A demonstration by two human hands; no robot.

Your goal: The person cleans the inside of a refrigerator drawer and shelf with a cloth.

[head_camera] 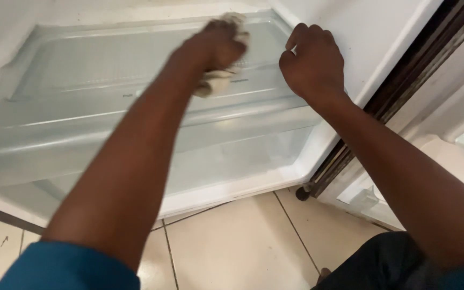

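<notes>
My left hand [213, 45] reaches deep into an open white fridge and is shut on a crumpled off-white cloth [218, 80], pressed against the clear shelf [92, 70] over the bottom drawer. The hand is blurred. My right hand [312, 62] rests with curled fingers against the fridge's right inner wall [371, 32], holding nothing that I can see. A clear plastic drawer [232, 156] sits below the shelf, at the bottom of the fridge.
The fridge's dark door seal [398, 91] runs diagonally at right, with the open door's white shelves [457, 156] beyond it. Beige floor tiles [243, 247] lie in front of the fridge's white lower edge.
</notes>
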